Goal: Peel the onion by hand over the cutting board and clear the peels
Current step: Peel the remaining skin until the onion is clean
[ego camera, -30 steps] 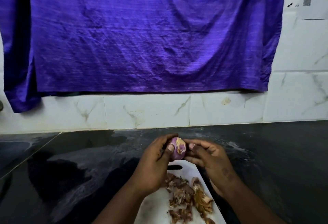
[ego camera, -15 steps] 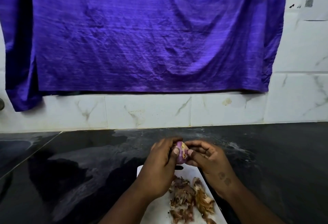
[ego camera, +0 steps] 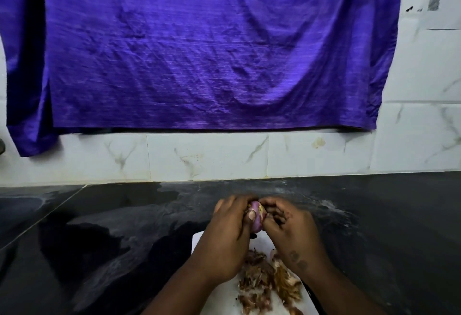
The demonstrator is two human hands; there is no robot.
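Both hands' grip clamps the onion [ego camera: 257, 217] above the cutting board's [ego camera: 197, 241] far edge; bare dark counter [ego camera: 99, 240] around.

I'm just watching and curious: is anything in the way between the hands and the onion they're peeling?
Nothing visible. Both the left hand and right hand are already on the onion, holding it directly above the far end of the cutting board, with loose peels piled on the board nearer the person.

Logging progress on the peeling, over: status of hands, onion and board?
Left hand and right hand both gripping the onion above the cutting board. Peels piled on board, not cleared. Nothing in the way.
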